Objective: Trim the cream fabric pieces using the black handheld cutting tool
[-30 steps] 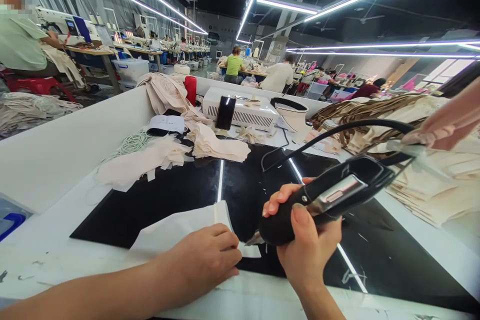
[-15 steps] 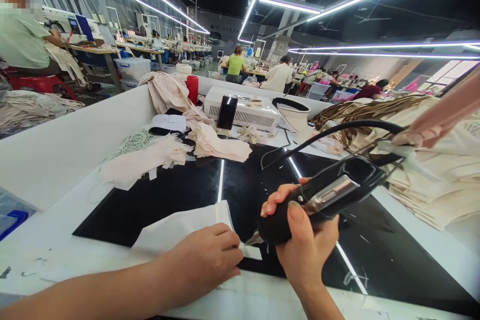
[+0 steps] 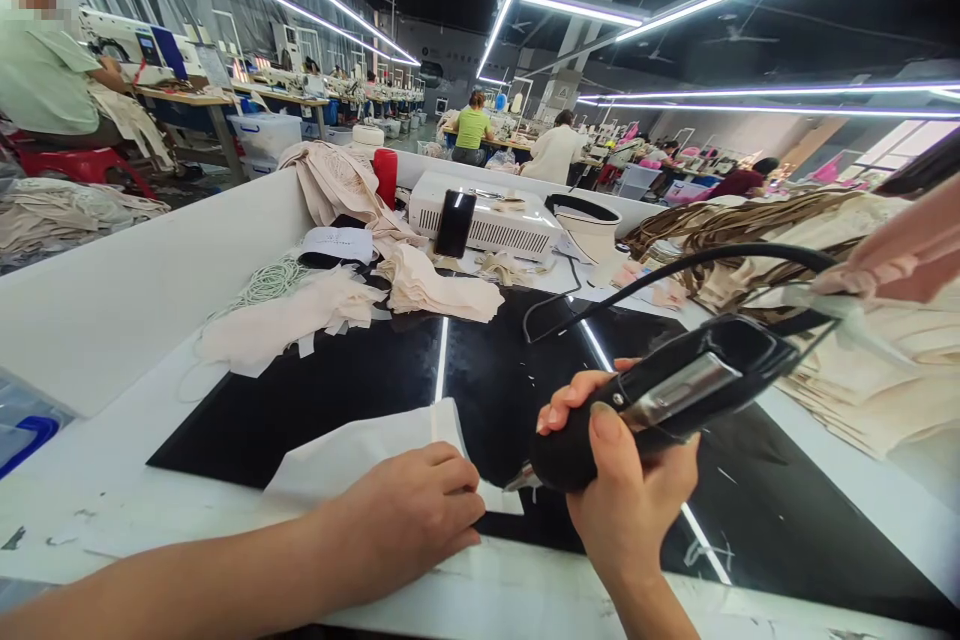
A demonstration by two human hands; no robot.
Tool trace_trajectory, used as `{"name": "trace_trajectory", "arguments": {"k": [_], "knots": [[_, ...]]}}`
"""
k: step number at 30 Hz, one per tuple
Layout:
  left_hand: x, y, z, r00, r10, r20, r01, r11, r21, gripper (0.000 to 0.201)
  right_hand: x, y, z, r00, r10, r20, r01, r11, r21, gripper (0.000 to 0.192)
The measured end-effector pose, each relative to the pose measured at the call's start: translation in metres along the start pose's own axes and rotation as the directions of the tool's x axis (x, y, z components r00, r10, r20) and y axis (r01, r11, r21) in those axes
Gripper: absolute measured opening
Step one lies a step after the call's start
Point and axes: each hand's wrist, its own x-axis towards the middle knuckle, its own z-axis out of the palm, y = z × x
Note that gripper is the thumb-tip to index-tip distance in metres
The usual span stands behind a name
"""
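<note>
My right hand (image 3: pixel 630 480) is closed around a black handheld power tool (image 3: pixel 675 400) with a silver side plate and a cable at its rear. Its pointed metal tip (image 3: pixel 523 478) faces left, close to the right edge of a white fabric piece (image 3: pixel 367 445). That piece lies on the black board (image 3: pixel 495 380). My left hand (image 3: pixel 420 505) has its fingers curled on the fabric's near right edge, just left of the tip; the fingertips are partly hidden. Behind the tool, what looks like another person's hand (image 3: pixel 892 260) touches a translucent strap at its rear end.
Stacked cream fabric pieces (image 3: pixel 442 290) lie beyond the board, beside pale scraps (image 3: pixel 292 320) and green cord (image 3: pixel 266 280). A white vented box (image 3: pixel 487 215) with a phone (image 3: pixel 454 223) against it stands behind. Fabric piles (image 3: pixel 885 360) fill the right side. A white panel (image 3: pixel 150 290) borders the left.
My right hand and the tool have shifted slightly to the right, drawing the tip a little away from my left fingers. The hand at the rear has also moved right. My left hand has hardly moved.
</note>
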Motion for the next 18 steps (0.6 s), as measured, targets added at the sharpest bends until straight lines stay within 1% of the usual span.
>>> {"name": "trace_trajectory", "arguments": {"k": [4, 8, 11, 18], "knots": [[-0.0016, -0.0058, 0.0017, 1.0, -0.006, -0.003, 0.006, 0.999, -0.036, 0.013, 0.0006, -0.0034, 0.0032, 1.0, -0.012, 0.006, 0.012, 0.998, 0.059, 0.031], [0.0016, -0.0084, 0.0006, 1.0, -0.013, 0.015, 0.013, 0.999, -0.04, 0.012, -0.0025, -0.0065, 0.0052, 0.999, -0.008, 0.051, 0.003, 0.995, 0.1, 0.034], [0.0043, -0.0068, -0.0013, 1.0, -0.013, 0.023, 0.014, 0.999, -0.039, 0.011, -0.0046, -0.0059, 0.0053, 0.997, -0.002, 0.072, -0.005, 0.995, 0.103, 0.035], [0.0047, -0.0046, -0.0046, 0.999, -0.03, 0.032, 0.032, 0.998, -0.053, 0.01, -0.0035, -0.006, 0.0043, 0.997, 0.018, 0.068, -0.023, 0.998, 0.067, 0.03]]}}
